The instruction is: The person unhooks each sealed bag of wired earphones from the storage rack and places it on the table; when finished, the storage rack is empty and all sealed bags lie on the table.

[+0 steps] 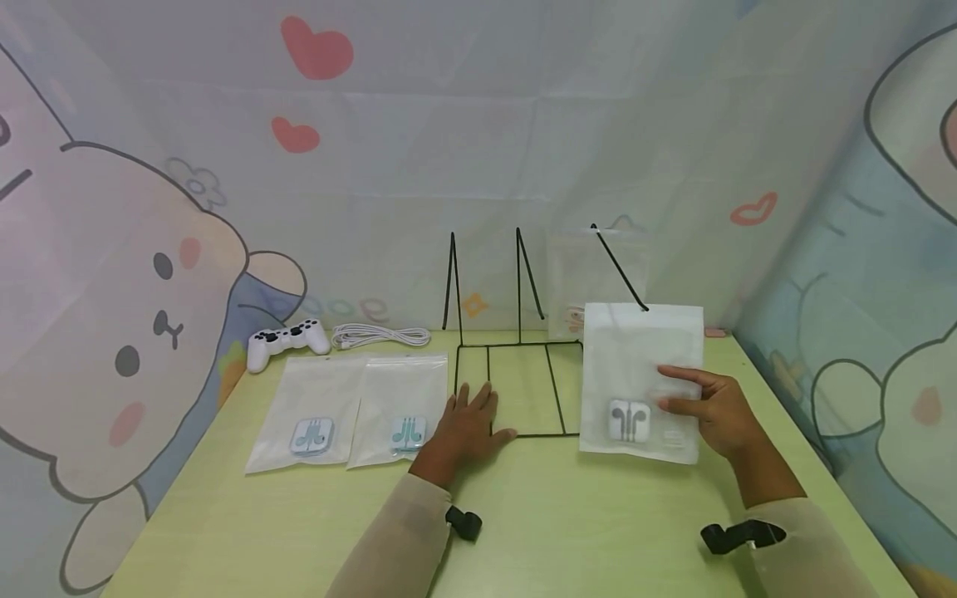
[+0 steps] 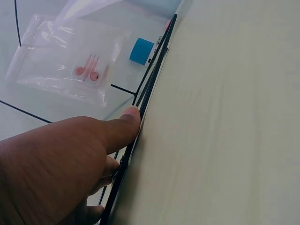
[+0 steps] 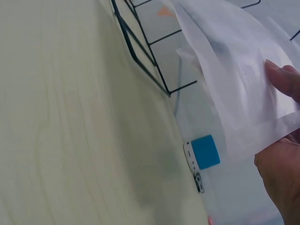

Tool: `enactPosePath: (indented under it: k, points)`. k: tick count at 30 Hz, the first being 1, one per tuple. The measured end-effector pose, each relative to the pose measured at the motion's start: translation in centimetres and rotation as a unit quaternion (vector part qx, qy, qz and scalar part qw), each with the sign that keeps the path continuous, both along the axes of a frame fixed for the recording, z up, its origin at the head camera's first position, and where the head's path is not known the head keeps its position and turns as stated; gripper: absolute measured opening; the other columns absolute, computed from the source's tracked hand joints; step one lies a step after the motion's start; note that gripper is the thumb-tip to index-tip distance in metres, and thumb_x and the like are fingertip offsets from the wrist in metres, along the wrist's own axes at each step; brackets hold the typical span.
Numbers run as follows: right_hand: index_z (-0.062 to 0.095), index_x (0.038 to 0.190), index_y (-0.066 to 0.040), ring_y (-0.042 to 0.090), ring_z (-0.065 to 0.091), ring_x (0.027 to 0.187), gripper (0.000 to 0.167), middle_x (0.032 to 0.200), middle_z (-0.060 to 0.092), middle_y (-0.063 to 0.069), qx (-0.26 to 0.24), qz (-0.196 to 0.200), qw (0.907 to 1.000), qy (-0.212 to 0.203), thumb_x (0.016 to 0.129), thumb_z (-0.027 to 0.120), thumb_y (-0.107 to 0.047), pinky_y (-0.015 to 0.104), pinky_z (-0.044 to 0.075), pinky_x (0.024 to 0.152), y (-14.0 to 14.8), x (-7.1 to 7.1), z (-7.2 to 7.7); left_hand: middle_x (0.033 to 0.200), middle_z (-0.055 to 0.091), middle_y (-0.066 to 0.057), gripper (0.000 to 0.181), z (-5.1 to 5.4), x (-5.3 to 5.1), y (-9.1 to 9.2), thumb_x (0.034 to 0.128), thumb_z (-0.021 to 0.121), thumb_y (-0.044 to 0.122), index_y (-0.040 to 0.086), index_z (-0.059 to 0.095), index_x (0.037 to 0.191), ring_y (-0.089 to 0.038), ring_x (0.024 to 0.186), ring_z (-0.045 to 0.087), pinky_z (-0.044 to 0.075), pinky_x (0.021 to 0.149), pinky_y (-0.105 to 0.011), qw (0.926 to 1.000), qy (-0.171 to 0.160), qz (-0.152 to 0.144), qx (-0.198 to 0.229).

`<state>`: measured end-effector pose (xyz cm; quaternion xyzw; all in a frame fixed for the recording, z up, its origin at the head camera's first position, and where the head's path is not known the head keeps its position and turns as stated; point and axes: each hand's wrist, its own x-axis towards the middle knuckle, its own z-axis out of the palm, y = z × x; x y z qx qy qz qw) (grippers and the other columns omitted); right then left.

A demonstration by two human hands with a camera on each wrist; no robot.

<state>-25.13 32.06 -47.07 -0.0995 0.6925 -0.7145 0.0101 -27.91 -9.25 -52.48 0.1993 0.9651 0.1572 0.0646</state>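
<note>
A black wire rack (image 1: 523,435) with three upright prongs stands on the table. At the tip of its right prong hangs a white pouch (image 1: 643,365) with a grey earphone picture. My right hand (image 1: 728,415) pinches the pouch's right edge; in the right wrist view, thumb and fingers (image 3: 281,79) hold the white pouch (image 3: 234,75). Farther back on that prong is another pouch (image 1: 561,274), its red earphones (image 2: 87,70) seen in the left wrist view. My left hand (image 1: 465,432) rests with spread fingers on the rack's left base, thumb on the wire (image 2: 123,173).
Two pouches with teal earphone pictures (image 1: 312,436) (image 1: 408,433) lie left of the rack. Behind them are a white game controller (image 1: 287,340) and a coiled white cable (image 1: 381,335). A blue-and-white object (image 3: 205,152) stands beyond the rack. Printed cloth (image 1: 449,124) hangs behind.
</note>
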Motion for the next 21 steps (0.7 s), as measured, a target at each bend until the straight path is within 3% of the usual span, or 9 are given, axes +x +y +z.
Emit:
enactPosePath:
  k: [5,21]
  points:
    - [0.078,0.137,-0.011,0.006,0.074,0.101,0.054,0.118,0.076,-0.01,0.007,-0.01,0.9998,-0.014,0.089,0.08,0.014,0.029,0.067,0.078,1.1,-0.3,-0.8,0.184,0.024,-0.009,0.086,-0.1,0.0,0.0,0.1102,0.048,0.066,0.009,0.032,0.173,-0.048,0.17,0.014,0.018,0.138,-0.063,1.0,0.003,0.0,-0.006]
    - [0.08,0.135,-0.018,0.014,0.082,0.098,0.055,0.116,0.082,-0.007,-0.024,0.037,0.9977,-0.051,0.095,0.07,0.018,0.035,0.069,0.077,4.2,0.2,-2.2,0.182,0.028,-0.011,0.085,0.1,0.1,0.0,0.1102,0.049,0.065,0.007,0.035,0.171,-0.051,0.168,0.019,0.023,0.136,-0.064,0.9998,0.017,-0.006,-0.009]
